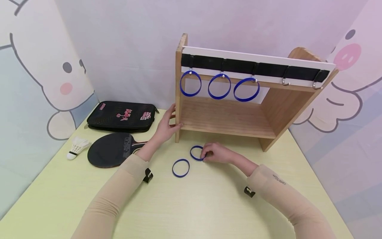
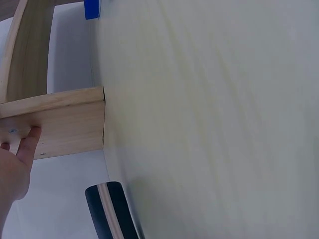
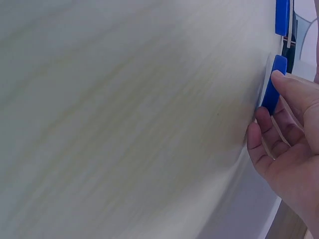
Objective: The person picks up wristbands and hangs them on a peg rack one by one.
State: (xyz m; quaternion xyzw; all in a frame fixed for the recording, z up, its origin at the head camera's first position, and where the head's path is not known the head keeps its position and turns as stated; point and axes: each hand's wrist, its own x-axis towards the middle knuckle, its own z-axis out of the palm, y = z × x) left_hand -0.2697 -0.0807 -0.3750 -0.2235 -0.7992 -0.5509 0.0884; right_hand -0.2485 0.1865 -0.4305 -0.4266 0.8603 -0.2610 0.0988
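Right hand (image 1: 217,153) seen closed to a pinch — a blue ring (image 3: 274,89) is held by its near right edge between thumb and fingertips. Ring is held low over the pale surface (image 1: 194,205), in front of the wooden shelf (image 1: 226,118); whether the surface is touched by it cannot be told. A second blue ring (image 1: 180,159) is laid flat on the surface, just beside the first, to its left and nearer the person.

Left hand (image 1: 165,127) is placed at the shelf's left side panel (image 1: 178,83), digits extended and spread; fingertips are seen set against the panel's outer face in the left wrist view.

A white strip (image 1: 259,59) is mounted across the shelf's upper front, and five metal hooks are carried along it. Three blue rings are hung there: left ring (image 1: 191,95), middle ring (image 1: 219,97) and right ring (image 1: 245,99), on the three leftmost hooks, side by side. Fourth hook (image 1: 286,83) and fifth hook (image 1: 317,86) are seen to the right of these.

On the left part of the surface, a black zip case (image 1: 120,116) is set near the back wall. In front of it a black paddle (image 1: 108,151) is laid, its handle partly covered by the left forearm — a white shuttlecock (image 1: 79,146) is placed left of the paddle.
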